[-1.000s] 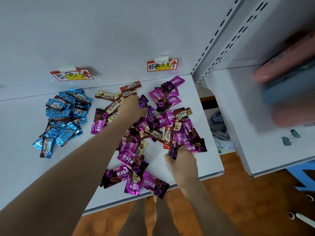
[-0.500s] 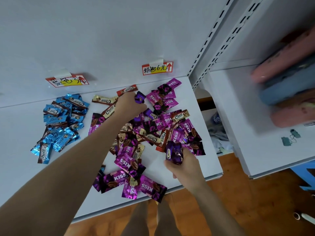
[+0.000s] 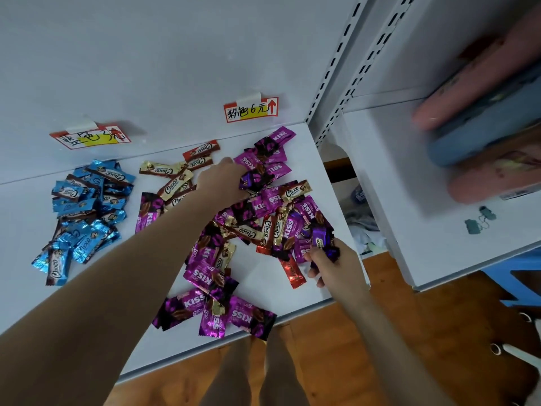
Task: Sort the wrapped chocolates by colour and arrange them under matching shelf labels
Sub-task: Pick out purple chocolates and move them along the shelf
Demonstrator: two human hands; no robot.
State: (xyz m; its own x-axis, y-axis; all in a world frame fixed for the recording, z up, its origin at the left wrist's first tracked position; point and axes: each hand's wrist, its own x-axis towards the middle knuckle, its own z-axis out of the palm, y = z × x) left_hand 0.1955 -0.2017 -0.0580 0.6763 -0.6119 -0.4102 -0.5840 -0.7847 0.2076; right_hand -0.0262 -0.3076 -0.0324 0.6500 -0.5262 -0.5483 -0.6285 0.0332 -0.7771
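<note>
Blue-wrapped chocolates (image 3: 85, 212) lie heaped on the white shelf (image 3: 26, 288) under the left label (image 3: 90, 137). A mixed heap of pink "KISS" wrappers (image 3: 205, 276), gold, red and dark purple ones fills the middle. Several pink ones (image 3: 272, 159) sit under the right label (image 3: 251, 110). My left hand (image 3: 222, 180) reaches to that far group, fingers closed on a dark purple chocolate (image 3: 251, 180). My right hand (image 3: 333, 268) at the shelf's front right grips dark purple chocolates (image 3: 322, 244).
Gold and red "Choco" bars (image 3: 175, 177) lie between the two heaps. A slotted upright (image 3: 330, 83) separates a second shelf unit on the right holding pink and blue cases (image 3: 483, 118). Wooden floor and my legs show below the shelf edge.
My left hand has carried its purple chocolate rightward to the pink group under the right label. My right hand lifted purple chocolates from the heap and moved right toward the shelf's edge.
</note>
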